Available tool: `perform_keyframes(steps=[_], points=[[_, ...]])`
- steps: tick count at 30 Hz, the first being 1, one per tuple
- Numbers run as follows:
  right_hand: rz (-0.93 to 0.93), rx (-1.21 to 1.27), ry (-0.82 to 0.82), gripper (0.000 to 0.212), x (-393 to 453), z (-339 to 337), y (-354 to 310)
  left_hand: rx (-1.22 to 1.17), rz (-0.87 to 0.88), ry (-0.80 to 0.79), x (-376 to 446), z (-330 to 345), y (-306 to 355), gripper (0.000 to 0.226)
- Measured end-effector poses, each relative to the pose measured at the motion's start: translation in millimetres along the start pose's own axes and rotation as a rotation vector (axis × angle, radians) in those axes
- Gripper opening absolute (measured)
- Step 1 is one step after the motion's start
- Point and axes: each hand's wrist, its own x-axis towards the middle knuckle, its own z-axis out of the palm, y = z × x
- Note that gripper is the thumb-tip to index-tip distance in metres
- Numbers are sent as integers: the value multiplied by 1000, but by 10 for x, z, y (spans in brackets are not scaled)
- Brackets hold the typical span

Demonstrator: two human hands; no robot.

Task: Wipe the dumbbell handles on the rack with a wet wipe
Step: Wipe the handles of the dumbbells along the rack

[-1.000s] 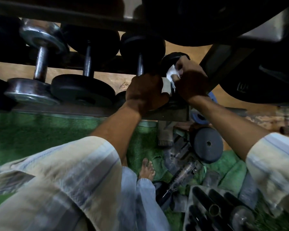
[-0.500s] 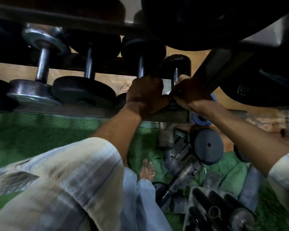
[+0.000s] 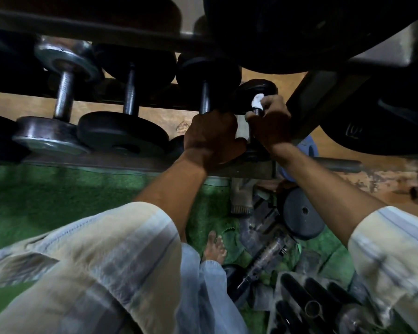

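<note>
Several dumbbells lie across the dark rack [image 3: 87,162]. At its right end is a small black dumbbell [image 3: 256,89]. My right hand [image 3: 270,124] is closed around its thin handle with a white wet wipe [image 3: 257,102] bunched at the top of my fingers, near the far weight. My left hand [image 3: 211,136] grips the near end of the neighbouring black dumbbell [image 3: 206,73], whose handle runs up from under my fingers. To the left sit another black dumbbell [image 3: 130,92] and a chrome one [image 3: 63,92].
A rack upright [image 3: 323,100] slants just right of my right hand, with large black plates [image 3: 384,121] beyond it. Below on the green mat [image 3: 58,201] lie loose plates [image 3: 302,214], bars and a tray of parts [image 3: 304,309]. My bare foot [image 3: 215,247] stands near them.
My right hand slid along the small dumbbell's handle, first toward me and then back up to the far weight, with the wipe showing again at my fingertips. My left hand stayed put.
</note>
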Motion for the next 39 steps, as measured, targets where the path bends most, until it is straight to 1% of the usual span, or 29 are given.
perform_keyframes(steps=[2, 3, 6, 8, 10, 11, 13, 15, 16, 18, 19, 21, 25, 27, 29, 30, 32, 34, 35, 37, 39], points=[[212, 260, -34, 67, 90, -32, -12, -10, -9, -17, 1, 4, 4, 34], [268, 351, -51, 68, 160, -33, 15, -18, -14, -23, 3, 10, 6, 33], [380, 421, -83, 57, 192, -73, -128, -17, -23, -24, 14, 19, -3, 30], [485, 448, -129, 35, 193, -71, -152, -6, -21, -20, 17, 30, -7, 33], [565, 486, -162, 29, 214, -74, -148, -6, -19, -16, 16, 41, -8, 32], [589, 484, -163, 25, 235, -85, -143, -2, -17, -15, 17, 48, -6, 32], [576, 468, -174, 20, 261, -101, -133, 15, -13, -6, 22, 64, -11, 35], [507, 427, -191, 14, 214, -131, -129, 17, -10, -2, 26, 77, -19, 37], [427, 408, -201, 21, 182, -131, -100, 10, -12, 0, 27, 78, -21, 37], [244, 312, -204, 51, 88, -163, -25, 6, -20, -3, 31, 77, -17, 36], [172, 204, -209, 55, 27, -188, 0, 9, -22, -5, 33, 73, -9, 36], [70, -5, -219, 48, -77, -208, 55, 5, -25, -5, 31, 58, 5, 35], [33, -194, -259, 34, -340, -286, 35, -29, -21, -7, 18, 34, -5, 31], [-84, -373, -232, 30, -486, -344, 52, -48, -21, -8, 13, 18, -1, 28], [-276, -458, -177, 36, -630, -398, 63, -65, -12, -2, 8, 5, 6, 28], [-335, -433, -149, 41, -677, -404, 60, -77, -18, 15, 0, -1, 4, 28], [-354, -383, -117, 52, -680, -368, 23, -156, -69, 73, -23, 0, -24, 27], [-424, -561, -100, 63, -550, -269, -15, -286, -151, 140, -46, 26, -65, 26], [-459, -661, -99, 65, -446, -229, -21, -336, -184, 172, -53, 42, -79, 28], [-474, -772, -96, 55, -240, -176, -41, -387, -221, 214, -52, 68, -92, 30], [-511, -837, -71, 46, -89, -146, -114, -393, -216, 216, -46, 63, -89, 23]])
